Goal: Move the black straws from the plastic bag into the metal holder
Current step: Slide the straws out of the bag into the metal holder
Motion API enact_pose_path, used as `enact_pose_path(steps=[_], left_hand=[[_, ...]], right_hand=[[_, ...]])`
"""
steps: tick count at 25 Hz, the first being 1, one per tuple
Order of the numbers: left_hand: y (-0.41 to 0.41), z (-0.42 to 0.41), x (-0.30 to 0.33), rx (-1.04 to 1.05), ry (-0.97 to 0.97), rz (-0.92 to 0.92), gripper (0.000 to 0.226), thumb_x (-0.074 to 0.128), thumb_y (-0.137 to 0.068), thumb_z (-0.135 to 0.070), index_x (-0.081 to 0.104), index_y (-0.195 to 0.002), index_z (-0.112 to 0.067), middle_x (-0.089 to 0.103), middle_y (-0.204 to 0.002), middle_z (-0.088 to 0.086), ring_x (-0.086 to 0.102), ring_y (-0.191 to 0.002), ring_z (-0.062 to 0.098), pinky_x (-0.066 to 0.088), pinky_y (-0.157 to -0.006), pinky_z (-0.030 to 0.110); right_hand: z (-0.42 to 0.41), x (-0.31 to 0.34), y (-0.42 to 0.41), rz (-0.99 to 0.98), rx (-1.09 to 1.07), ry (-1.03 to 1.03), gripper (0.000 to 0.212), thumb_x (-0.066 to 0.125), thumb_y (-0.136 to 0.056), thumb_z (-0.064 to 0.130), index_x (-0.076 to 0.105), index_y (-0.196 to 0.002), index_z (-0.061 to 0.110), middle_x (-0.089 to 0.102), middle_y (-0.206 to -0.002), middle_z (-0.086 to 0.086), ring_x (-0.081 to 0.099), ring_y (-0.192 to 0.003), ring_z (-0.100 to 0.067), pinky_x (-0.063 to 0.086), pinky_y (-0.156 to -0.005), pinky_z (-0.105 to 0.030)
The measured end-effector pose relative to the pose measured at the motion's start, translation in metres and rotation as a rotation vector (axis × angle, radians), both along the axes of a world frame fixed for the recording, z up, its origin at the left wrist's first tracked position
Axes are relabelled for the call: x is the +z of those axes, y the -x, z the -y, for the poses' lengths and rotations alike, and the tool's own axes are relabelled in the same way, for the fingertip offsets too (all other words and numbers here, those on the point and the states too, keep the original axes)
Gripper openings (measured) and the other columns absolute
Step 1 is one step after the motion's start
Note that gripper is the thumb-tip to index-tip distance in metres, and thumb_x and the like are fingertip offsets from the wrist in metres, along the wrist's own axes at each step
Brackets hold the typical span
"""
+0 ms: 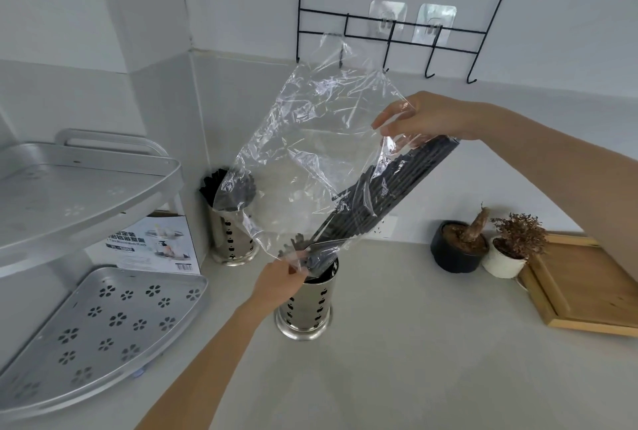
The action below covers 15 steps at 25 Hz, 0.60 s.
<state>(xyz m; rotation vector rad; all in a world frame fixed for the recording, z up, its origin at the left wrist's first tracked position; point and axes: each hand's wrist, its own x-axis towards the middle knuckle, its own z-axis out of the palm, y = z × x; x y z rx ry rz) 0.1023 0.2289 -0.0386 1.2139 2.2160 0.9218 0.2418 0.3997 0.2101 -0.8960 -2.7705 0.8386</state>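
Both hands (281, 279) (426, 115) tip bagged straws (379, 195) into the holder (305, 309).

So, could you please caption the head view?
Both hands tilt the plastic bag, sliding black straws into the metal holder.

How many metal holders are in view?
2. One holder stands on the counter under the bag; the other holder stands farther back by the wall corner, partly behind the bag.

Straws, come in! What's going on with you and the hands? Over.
Left hand pinches bag mouth over holder. Right hand grips raised end. Straws tilted, lower ends at the rim. Nothing blocking.
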Motion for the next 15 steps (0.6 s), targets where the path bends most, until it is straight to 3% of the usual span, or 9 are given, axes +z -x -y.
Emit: enact_pose_path(steps=[2, 4, 7, 11, 13, 15], left_hand=[[-0.001, 0.002, 0.002, -0.016, -0.028, 0.025, 0.029, 0.046, -0.088, -0.012, 0.052, -0.110, 0.004, 0.043, -0.058, -0.009, 0.040, -0.054, 0.005, 0.037, -0.047, 0.009], [0.000, 0.004, 0.005, -0.037, -0.081, 0.076, 0.034, 0.049, -0.086, -0.012, 0.047, -0.120, -0.006, 0.045, -0.061, -0.006, 0.042, -0.055, 0.007, 0.038, -0.048, 0.004], [0.003, 0.008, 0.003, -0.039, -0.167, 0.117, 0.037, 0.052, -0.085, -0.011, 0.048, -0.122, -0.012, 0.048, -0.067, -0.007, 0.046, -0.059, 0.010, 0.037, -0.055, 0.009], [0.005, 0.017, -0.008, 0.026, -0.189, 0.082, 0.036, 0.049, -0.087, -0.012, 0.053, -0.123, -0.019, 0.050, -0.058, -0.007, 0.049, -0.047, -0.001, 0.039, -0.048, 0.006], [0.002, 0.021, -0.010, 0.054, -0.202, 0.070, 0.038, 0.046, -0.087, -0.009, 0.052, -0.123, -0.019, 0.050, -0.059, -0.007, 0.051, -0.048, -0.006, 0.040, -0.050, 0.005], [-0.002, 0.021, -0.009, 0.034, -0.210, 0.075, 0.041, 0.043, -0.086, -0.005, 0.047, -0.124, -0.018, 0.049, -0.059, -0.008, 0.050, -0.049, 0.003, 0.042, -0.053, 0.013]], right_hand=[[0.002, 0.002, 0.002, 0.007, 0.007, -0.021, 0.026, 0.061, -0.086, 0.024, 0.063, -0.112, 0.018, 0.063, -0.118, -0.011, 0.061, -0.097, -0.022, 0.047, -0.093, -0.036], [0.003, 0.006, 0.004, 0.015, 0.017, -0.046, 0.026, 0.061, -0.086, 0.025, 0.063, -0.110, 0.019, 0.064, -0.116, -0.009, 0.060, -0.108, -0.028, 0.046, -0.100, -0.041], [0.004, 0.007, 0.006, 0.019, 0.030, -0.074, 0.026, 0.060, -0.086, 0.026, 0.064, -0.111, 0.018, 0.065, -0.115, -0.009, 0.058, -0.112, -0.030, 0.044, -0.102, -0.045], [0.008, 0.001, 0.011, 0.030, 0.040, -0.065, 0.022, 0.060, -0.086, 0.025, 0.064, -0.107, 0.020, 0.063, -0.119, -0.011, 0.060, -0.102, -0.030, 0.046, -0.098, -0.042], [0.008, -0.003, 0.013, 0.046, 0.051, -0.087, 0.019, 0.061, -0.086, 0.026, 0.065, -0.104, 0.022, 0.065, -0.114, -0.006, 0.059, -0.104, -0.032, 0.044, -0.101, -0.046], [0.006, -0.005, 0.012, 0.067, 0.057, -0.093, 0.018, 0.061, -0.085, 0.028, 0.066, -0.102, 0.025, 0.066, -0.103, 0.004, 0.054, -0.111, -0.044, 0.042, -0.100, -0.054]])
